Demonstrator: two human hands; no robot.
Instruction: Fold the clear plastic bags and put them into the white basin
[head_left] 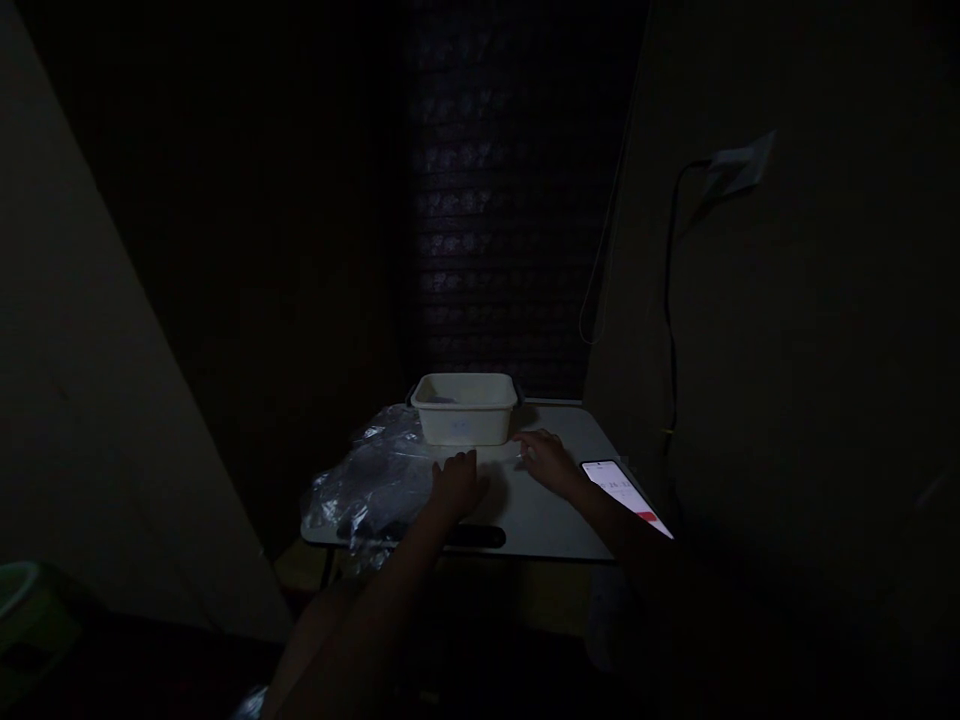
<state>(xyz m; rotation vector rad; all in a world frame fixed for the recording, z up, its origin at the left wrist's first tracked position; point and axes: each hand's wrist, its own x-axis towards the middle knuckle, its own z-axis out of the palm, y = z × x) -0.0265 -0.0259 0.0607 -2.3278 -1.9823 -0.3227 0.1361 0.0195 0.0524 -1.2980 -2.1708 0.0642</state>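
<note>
Right, white bin first: upright near the far edge of the surface, open at the top, dark handles at both ends. As for progress, we see something greyish inside it, towards the left, while the clear plastic lies outside, crumpled and spread over the left side of the surface, part of it hanging off the front edge. Neither hand is in the bin. We can't put a figure on what's done or left from this one view.

Our left hand is in front of the bin, over the surface, fingers bent and close together; can't tell if they're clamped on anything. Our right hand is just beside the bin's near right corner, fingers curved, a thin pale glint by the tips; may be film edge, and we can't tell whether it's gripped.

Further out: lit phone at the right edge, red button readable, digits not really. Dark slot along the front edge, partly behind our left forearm. Wall socket with black cable, lower end lost in shadow. Green tub cut off at left. Light's poor, so bin contents and plastic folds stay guesswork for us
</note>
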